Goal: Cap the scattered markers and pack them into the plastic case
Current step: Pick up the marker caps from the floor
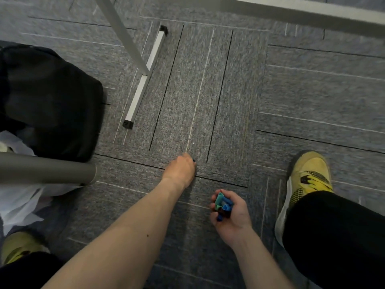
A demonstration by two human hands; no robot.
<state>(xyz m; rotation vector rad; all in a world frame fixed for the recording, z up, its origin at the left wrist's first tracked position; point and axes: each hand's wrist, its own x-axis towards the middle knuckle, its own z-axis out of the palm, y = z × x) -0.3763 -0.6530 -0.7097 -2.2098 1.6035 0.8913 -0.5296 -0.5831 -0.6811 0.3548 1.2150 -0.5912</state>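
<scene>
My left hand (180, 171) reaches down to the grey carpet, its fingers curled under and mostly hidden by the back of the hand. At its fingertips a small dark blue cap (194, 161) shows, pinched against the floor. My right hand (228, 215) hovers palm up nearer to me and grips a bunch of marker caps (222, 204), green and blue ones. Neither whole markers nor the plastic case can be seen.
A black bag (52, 101) sits at the left, with a grey chair tube (45, 168) and white plastic bag (18, 205) in front of it. A white table foot (143, 80) lies on the carpet ahead. Yellow shoes (306, 178) flank my arms.
</scene>
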